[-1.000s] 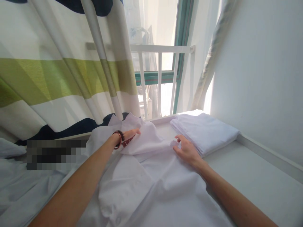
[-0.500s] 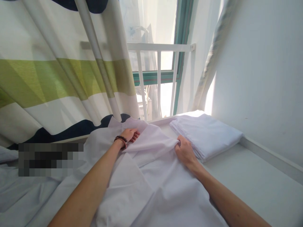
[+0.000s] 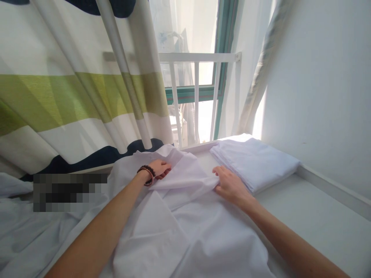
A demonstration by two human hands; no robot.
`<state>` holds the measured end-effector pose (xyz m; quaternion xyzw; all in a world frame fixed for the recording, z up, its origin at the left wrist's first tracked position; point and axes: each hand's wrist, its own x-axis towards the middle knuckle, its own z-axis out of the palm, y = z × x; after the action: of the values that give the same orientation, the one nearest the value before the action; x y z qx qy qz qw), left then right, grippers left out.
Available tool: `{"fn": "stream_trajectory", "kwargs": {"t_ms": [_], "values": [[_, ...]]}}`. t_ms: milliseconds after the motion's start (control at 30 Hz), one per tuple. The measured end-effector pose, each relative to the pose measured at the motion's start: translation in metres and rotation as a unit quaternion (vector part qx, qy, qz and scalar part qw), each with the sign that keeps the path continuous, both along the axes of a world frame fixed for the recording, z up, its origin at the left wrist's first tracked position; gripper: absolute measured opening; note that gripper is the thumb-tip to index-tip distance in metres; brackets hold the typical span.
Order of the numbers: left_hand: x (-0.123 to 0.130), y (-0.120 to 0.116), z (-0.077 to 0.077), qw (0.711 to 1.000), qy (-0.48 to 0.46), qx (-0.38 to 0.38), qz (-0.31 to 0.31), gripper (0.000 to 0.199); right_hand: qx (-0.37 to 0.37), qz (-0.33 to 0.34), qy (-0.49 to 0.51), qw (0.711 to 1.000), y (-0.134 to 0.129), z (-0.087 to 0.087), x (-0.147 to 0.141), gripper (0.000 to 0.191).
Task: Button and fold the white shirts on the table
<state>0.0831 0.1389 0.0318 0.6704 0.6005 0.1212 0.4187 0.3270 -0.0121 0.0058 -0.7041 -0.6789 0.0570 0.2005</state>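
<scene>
A large white cloth (image 3: 199, 227), rumpled and partly folded over itself, spreads across the white surface in front of me. My left hand (image 3: 160, 169), with dark bracelets on its wrist, lies on the far part of the cloth. Its fingers are curled in on the fabric, and their tips are partly hidden. At the cloth's right edge is my right hand (image 3: 230, 184), its thumb and forefinger apart beside a raised corner of fabric. Just beyond the right hand lies a neatly folded white cloth (image 3: 256, 162).
A raised white ledge (image 3: 333, 191) borders the surface at the right. A curtain (image 3: 87, 96) with green, white and dark bands hangs at the back left. White railings (image 3: 197, 58) stand before the window. More white fabric (image 3: 17, 224) lies at the left, near a blurred-out patch.
My right hand has loosened its pinch on the cloth's right edge, and its fingers have spread. The left hand stays in nearly the same place on the cloth. The view has shifted slightly.
</scene>
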Motion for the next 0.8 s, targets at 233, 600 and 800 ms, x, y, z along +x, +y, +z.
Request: {"fn": "stream_trajectory", "kwargs": {"t_ms": [233, 600, 800], "values": [[0.066, 0.023, 0.013, 0.996, -0.005, 0.08, -0.033, 0.03, 0.099, 0.018, -0.019, 0.995, 0.002, -0.019, -0.01, 0.036], [0.088, 0.036, 0.018, 0.985, -0.172, 0.01, -0.027, 0.032, 0.136, -0.058, 0.324, 0.934, 0.012, -0.025, 0.014, 0.006], [0.083, 0.026, 0.01, 0.967, -0.255, -0.003, -0.005, 0.032, 0.143, -0.075, 0.352, 0.922, 0.013, -0.024, 0.018, 0.013]]}}
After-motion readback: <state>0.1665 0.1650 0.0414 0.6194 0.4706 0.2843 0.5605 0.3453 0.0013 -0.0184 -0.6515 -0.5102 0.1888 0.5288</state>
